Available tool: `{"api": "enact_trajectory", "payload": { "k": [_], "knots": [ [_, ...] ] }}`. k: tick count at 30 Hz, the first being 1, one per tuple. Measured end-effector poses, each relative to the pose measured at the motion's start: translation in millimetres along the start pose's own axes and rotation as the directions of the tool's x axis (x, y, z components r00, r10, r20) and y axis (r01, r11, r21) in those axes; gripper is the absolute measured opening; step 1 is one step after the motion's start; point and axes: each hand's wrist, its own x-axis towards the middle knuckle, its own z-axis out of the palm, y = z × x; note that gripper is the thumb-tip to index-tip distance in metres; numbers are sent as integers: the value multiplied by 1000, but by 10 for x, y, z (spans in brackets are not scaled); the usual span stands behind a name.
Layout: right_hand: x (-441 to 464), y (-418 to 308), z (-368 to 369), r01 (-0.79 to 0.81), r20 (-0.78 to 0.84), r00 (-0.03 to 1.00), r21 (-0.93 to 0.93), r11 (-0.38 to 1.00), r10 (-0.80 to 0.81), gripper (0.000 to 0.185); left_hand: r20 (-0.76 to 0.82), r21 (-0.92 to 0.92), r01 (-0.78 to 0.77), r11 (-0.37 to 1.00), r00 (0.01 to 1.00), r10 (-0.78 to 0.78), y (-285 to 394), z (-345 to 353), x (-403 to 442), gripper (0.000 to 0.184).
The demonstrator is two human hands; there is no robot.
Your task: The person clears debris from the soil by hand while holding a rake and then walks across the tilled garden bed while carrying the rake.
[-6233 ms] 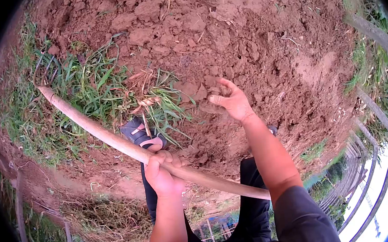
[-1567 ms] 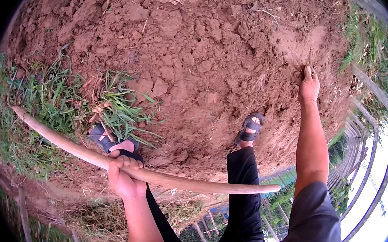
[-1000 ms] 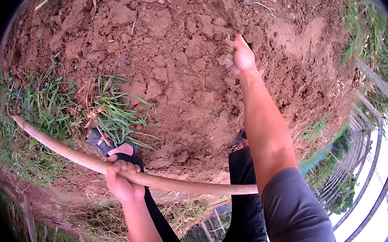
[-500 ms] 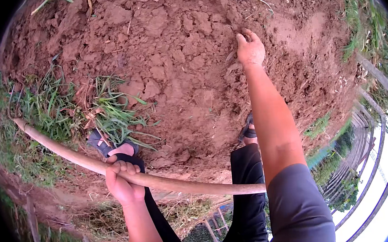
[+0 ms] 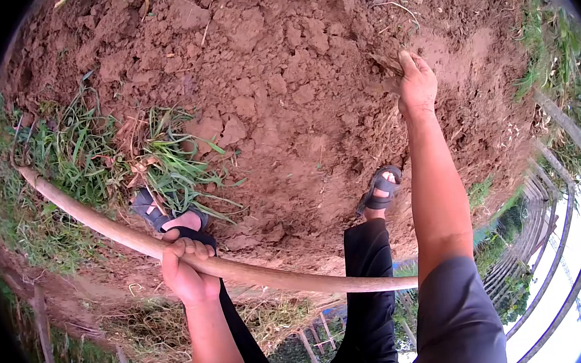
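Note:
My left hand [image 5: 190, 266] is closed round a long wooden handle [image 5: 278, 277], which slants across the view from lower right to upper left. At the handle's far end, dark metal prongs [image 5: 22, 139] rest in the green grass. My right hand [image 5: 418, 87] reaches out over the reddish soil [image 5: 278, 120], its fingers pinched on thin, dry brown plant bits [image 5: 386, 69]. Part of that plant matter is blurred.
Pulled grass [image 5: 178, 163] lies by my sandalled left foot [image 5: 148, 208]. My right foot [image 5: 382, 188] stands on the soil. Dry straw [image 5: 151, 328] lies behind me. Curved poles [image 5: 573, 136] run along the right edge.
My right hand has moved to the right over the soil from half a second ago, and brown plant bits now show at its fingers. My left hand has kept its hold on the handle.

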Motion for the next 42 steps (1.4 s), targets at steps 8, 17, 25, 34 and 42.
{"api": "enact_trajectory", "payload": {
  "k": [8, 17, 25, 34, 42],
  "knots": [
    [-140, 428, -860, -210, 13, 978, 163, 964, 210, 20, 7, 14, 6, 1000, 1000, -6, 16, 49, -16, 19],
    [-96, 1510, -925, -273, -132, 962, -519, 810, 239, 49, 18, 22, -5, 1000, 1000, 4, -32, -29, 46, 15],
    [-586, 1360, -765, -167, 54, 983, -174, 970, 178, 26, 50, 49, -18, 999, 999, 16, -70, -23, 33, 22],
    [-1430, 153, -1466, -357, 290, 934, 739, 571, 209, 34, 53, 12, 9, 1000, 999, -10, -16, -36, 22, 15],
    [-1683, 251, -1418, -392, 182, 919, 333, 858, 349, 18, 27, 40, -8, 999, 1000, 7, 17, -5, -33, 21]
  ]
}}
